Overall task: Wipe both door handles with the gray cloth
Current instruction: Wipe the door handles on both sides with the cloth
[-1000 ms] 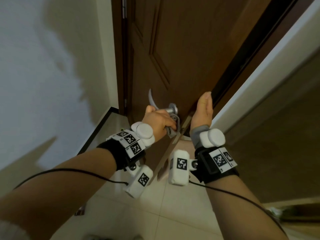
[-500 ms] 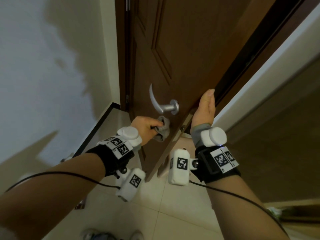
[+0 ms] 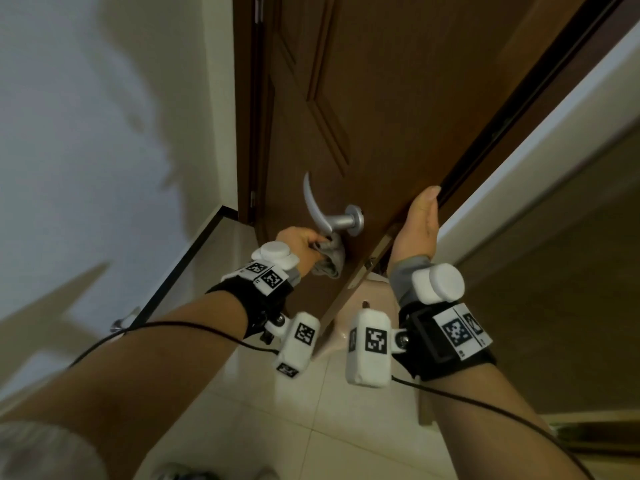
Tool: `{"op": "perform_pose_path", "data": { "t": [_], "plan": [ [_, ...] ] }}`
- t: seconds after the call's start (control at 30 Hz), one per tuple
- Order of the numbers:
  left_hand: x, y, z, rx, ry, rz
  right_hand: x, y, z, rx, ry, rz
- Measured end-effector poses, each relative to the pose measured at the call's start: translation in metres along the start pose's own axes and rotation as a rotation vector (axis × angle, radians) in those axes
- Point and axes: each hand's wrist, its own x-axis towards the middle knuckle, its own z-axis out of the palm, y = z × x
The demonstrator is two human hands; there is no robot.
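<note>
The left hand (image 3: 300,243) has a clenched grip on the gray cloth (image 3: 330,258), touching the underside of the near door handle (image 3: 325,213); the right hand (image 3: 419,225), grip released, steadies the door (image 3: 398,109) edge; the far handle is hidden, probably still unwiped.

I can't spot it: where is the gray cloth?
The crumpled gray cloth is bunched in the left hand, just under the curved silver metal door handle.
</note>
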Motion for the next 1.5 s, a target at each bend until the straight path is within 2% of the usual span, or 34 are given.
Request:
{"op": "perform_pose_path", "data": {
  "t": [0.07,0.2,0.33,0.57,0.63,1.07,1.23,1.37,1.5],
  "plan": [
    [0.005,-0.009,-0.011,-0.015,0.018,-0.076,-0.001,0.007,0.009,-0.014,-0.031,0.012],
    [0.007,-0.028,-0.027,0.021,-0.059,-0.219,-0.011,0.02,0.019,-0.075,-0.036,0.049],
    [0.01,-0.039,-0.044,-0.053,-0.064,-0.329,-0.018,0.03,0.04,-0.057,-0.052,0.07],
    [0.003,-0.07,-0.085,0.083,-0.131,-0.401,-0.018,0.043,0.077,-0.121,-0.121,0.045],
    [0.001,-0.08,-0.098,0.044,-0.133,-0.427,-0.017,0.045,0.089,-0.141,-0.144,0.034],
    [0.014,-0.102,-0.187,-0.68,0.139,-0.572,-0.005,0.047,0.182,-0.145,-0.344,0.017],
    [0.004,-0.104,-0.221,-0.796,0.24,-0.601,-0.009,0.047,0.212,-0.14,-0.433,0.013],
    [-0.01,-0.112,-0.242,-0.786,0.314,-0.647,-0.016,0.052,0.233,-0.142,-0.483,0.008],
    [-0.03,-0.117,-0.256,-0.827,0.475,-0.688,-0.027,0.056,0.251,-0.124,-0.633,0.024]
  ]
}}
